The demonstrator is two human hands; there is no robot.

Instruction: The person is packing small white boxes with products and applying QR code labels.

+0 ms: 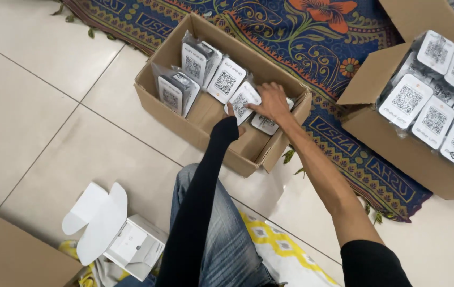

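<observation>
- Head view, looking down at tiled floor point(41, 90) w/ patterned blue rug point(290, 42) across top.
- Open cardboard box point(206, 114) sits half on rug, half on tile, flaps up.
- Inside box: white cards w/ square black-and-white code print, wrapped in clear plastic. Two bundles stand upright at left end point(175, 93) and back corner point(199, 58); one more card point(225, 79) leans beside them.
- Right hand point(272, 102) reaches into box from right side, palm down, fingers spread and lying on a card pack point(244, 98) near box middle. Fingers pressed on top of it rather than wrapped round (hand not closed).
- Left hand point(230, 114) mostly hidden by black sleeve point(200, 196); only thumb and a bit of knuckle show, touching lower edge of same card pack. Grip: can't tell.
- Another card point(264, 123) lies flat under right wrist, partly covered.
- Second, larger cardboard box point(413, 154) at right edge, on rug, well apart from the first; packed w/ similar coded cards point(407, 100) lying face up, approx. full.
- Blue jeans leg point(227, 244) in lower middle, resting on yellow-and-white cloth point(280, 247).
- Small white carton point(131, 247) w/ rounded lid flaps open, lower left, near leg.
- Brown cardboard piece point(9, 255) in bottom left corner, cut off by frame.
</observation>
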